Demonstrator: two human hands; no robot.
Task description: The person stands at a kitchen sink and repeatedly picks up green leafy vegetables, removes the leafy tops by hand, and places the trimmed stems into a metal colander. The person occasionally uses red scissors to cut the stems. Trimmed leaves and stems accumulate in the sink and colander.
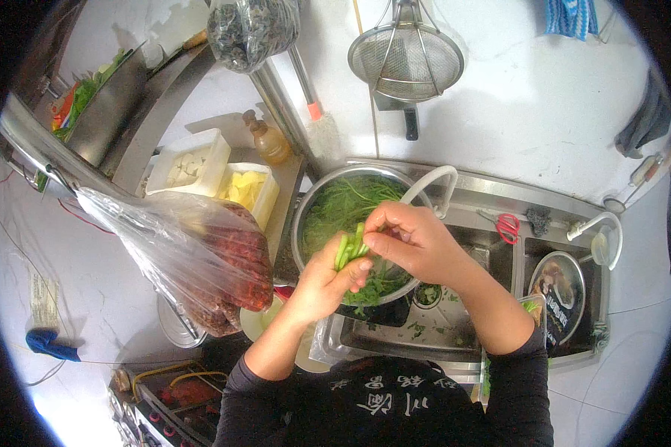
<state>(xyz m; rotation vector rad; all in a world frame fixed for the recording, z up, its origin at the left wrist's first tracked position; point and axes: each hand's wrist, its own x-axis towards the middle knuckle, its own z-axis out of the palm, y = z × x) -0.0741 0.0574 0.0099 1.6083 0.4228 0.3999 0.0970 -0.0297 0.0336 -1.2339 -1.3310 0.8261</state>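
My left hand point(330, 276) is closed around a small bunch of green stems point(348, 250), their ends sticking up past the thumb. Close against those ends, the fingertips of my right hand point(411, 237) are pinched together; whether they grip a stem is hard to see. Under both hands a large round metal basin point(307, 195) holds leafy greens point(346, 201) in water. A white faucet spout point(444, 181) curves over the basin's rim. The basin rests at the left part of a stainless steel sink point(447, 335) with leaf scraps on its floor.
Red-handled scissors point(507, 228) lie on the sink divider. A round lid or tray with writing point(559, 290) stands in the right bowl. A plastic bag of reddish food point(235, 257) hangs at left, before tubs of cut yellow pieces point(246, 187) and white pieces point(187, 167). A wire strainer point(405, 61) hangs on the wall.
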